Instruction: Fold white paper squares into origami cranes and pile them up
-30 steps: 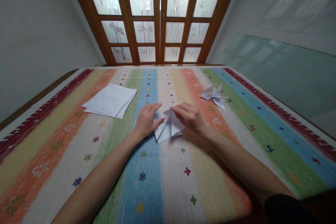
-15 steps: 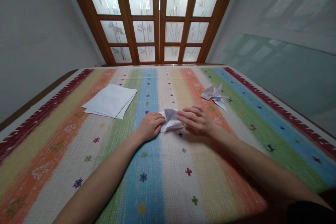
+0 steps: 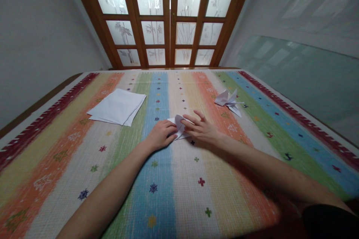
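A small piece of folded white paper [image 3: 179, 130] lies on the striped tablecloth between my hands, one flap standing up. My left hand [image 3: 162, 134] is closed on its left edge, fingertips and thumb against the paper. From the right, my right hand [image 3: 200, 129] reaches over the paper with its fingers spread, fingertips on the raised flap. They cover the right part of the sheet, so its full shape is hidden.
A few square white paper sheets [image 3: 119, 106] lie stacked at the back left. On the back right sits a folded paper crane [image 3: 228, 101]. The striped tablecloth [image 3: 179, 201] covers the table, and wooden doors with frosted panes [image 3: 153, 33] stand beyond it.
My right hand has moved left over the paper and its fingers have spread, now covering more of the right side. The left hand stays nearly in place.
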`<state>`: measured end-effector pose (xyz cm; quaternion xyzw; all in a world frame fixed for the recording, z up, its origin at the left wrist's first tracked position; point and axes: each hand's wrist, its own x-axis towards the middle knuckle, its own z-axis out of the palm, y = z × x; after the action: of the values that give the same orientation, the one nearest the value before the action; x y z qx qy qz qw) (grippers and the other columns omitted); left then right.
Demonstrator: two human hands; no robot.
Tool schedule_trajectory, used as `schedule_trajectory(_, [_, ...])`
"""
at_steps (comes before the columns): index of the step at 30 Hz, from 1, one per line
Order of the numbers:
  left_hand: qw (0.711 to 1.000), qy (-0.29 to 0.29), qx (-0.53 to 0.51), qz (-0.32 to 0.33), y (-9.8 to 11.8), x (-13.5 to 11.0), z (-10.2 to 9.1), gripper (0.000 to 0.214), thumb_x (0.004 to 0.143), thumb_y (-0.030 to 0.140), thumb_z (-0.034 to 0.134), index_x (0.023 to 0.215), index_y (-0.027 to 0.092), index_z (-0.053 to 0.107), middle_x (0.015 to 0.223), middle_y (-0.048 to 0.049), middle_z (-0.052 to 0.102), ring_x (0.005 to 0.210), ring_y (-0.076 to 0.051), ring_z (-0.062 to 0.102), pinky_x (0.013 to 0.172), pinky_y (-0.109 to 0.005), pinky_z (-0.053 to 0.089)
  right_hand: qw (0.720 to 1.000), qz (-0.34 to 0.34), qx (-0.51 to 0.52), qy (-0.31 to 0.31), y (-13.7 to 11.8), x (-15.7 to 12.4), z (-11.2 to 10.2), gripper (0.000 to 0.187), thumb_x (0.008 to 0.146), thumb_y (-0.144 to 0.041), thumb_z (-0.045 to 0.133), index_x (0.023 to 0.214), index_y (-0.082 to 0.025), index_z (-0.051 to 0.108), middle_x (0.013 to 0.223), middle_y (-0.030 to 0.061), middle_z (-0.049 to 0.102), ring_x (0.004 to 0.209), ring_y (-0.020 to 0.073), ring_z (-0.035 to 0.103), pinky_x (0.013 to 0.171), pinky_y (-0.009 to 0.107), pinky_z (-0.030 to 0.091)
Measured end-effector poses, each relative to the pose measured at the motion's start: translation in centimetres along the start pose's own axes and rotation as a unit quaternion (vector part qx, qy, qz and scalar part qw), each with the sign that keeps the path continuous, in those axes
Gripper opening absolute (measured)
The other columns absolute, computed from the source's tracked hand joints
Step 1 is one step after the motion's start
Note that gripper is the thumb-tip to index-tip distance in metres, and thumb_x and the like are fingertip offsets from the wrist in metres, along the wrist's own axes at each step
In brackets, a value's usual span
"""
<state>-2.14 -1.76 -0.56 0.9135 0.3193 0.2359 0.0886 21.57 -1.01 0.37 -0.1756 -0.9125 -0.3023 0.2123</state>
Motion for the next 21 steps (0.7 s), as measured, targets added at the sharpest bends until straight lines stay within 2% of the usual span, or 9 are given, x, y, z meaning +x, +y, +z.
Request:
schedule_trajectory(3, [1.000,0.000,-0.005,-0.001,-0.1,-0.1,0.2,0.015,0.089,0.023,0.055,0.095,0.018,0.068,0.105,-0.0073,0.069,0.101,-0.023,0.060,0.089,-0.040,0.046,0.999,0.020,-0.020,-0.020,-0.3,0.8,-0.2,0.010,0.084,-0.018,0.062,0.088,-0.023,0.069,0.121,0.0037,0.064,0.129,0.0246,0.044,0.120,0.053,0.010])
schedule_trajectory(7, [1.000,0.001,-0.007,-0.007,0.0,-0.2,0.2,0.020,0.092,0.020,0.049,0.094,0.018,0.069,0.106,-0.0077,0.069,0.101,-0.022,0.060,0.090,-0.040,0.045,0.997,0.029,-0.018,-0.065,-0.8,2.1,-0.5,0.010,0.086,-0.018,0.060,0.088,-0.023,0.069,0.119,0.0039,0.064,0.128,0.0260,0.045,0.118,0.056,0.015])
schedule_trajectory(10, [1.000,-0.007,0.000,-0.011,0.2,-0.2,0.1,0.019,0.093,0.026,0.049,0.094,0.018,0.067,0.106,-0.0081,0.069,0.101,-0.023,0.060,0.090,-0.040,0.045,0.995,0.059,-0.008,-0.080,-1.1,2.6,-0.6,0.013,0.087,-0.017,0.058,0.093,-0.023,0.068,0.118,0.0060,0.064,0.127,0.0273,0.045,0.116,0.058,0.019])
schedule_trajectory(13, [0.999,-0.015,0.022,-0.023,0.4,-0.1,0.1,0.017,0.089,0.030,0.056,0.096,0.017,0.064,0.107,-0.0097,0.067,0.102,-0.026,0.059,0.090,-0.042,0.046,0.995,0.094,0.014,-0.042,-1.3,2.3,-0.3,0.018,0.090,-0.018,0.056,0.105,-0.023,0.065,0.124,0.0079,0.061,0.127,0.0276,0.045,0.114,0.058,0.022])
schedule_trajectory(16, [0.999,-0.020,0.028,-0.032,0.5,-0.1,0.1,0.015,0.086,0.029,0.059,0.096,0.017,0.062,0.106,-0.0100,0.066,0.102,-0.026,0.058,0.089,-0.042,0.046,0.985,0.148,0.080,0.035,-1.2,1.3,0.3,0.031,0.091,-0.024,0.057,0.122,-0.028,0.056,0.132,0.0082,0.054,0.126,0.0265,0.046,0.110,0.054,0.031])
schedule_trajectory(18, [0.999,-0.026,0.024,-0.028,0.5,-0.1,0.0,0.015,0.086,0.028,0.059,0.097,0.018,0.062,0.108,-0.0093,0.065,0.101,-0.026,0.058,0.089,-0.042,0.045,0.966,0.195,0.151,0.081,-0.7,0.6,0.9,0.045,0.089,-0.032,0.062,0.132,-0.030,0.048,0.133,0.0099,0.051,0.123,0.0270,0.049,0.104,0.051,0.040])
schedule_trajectory(21, [0.999,-0.034,0.022,-0.024,0.5,-0.1,0.0,0.013,0.087,0.028,0.058,0.094,0.019,0.062,0.110,-0.0086,0.065,0.101,-0.026,0.058,0.089,-0.043,0.045,0.926,0.244,0.272,0.095,0.6,-0.3,1.5,0.073,0.080,-0.046,0.071,0.141,-0.029,0.036,0.130,0.0131,0.051,0.114,0.0283,0.054,0.092,0.048,0.050])
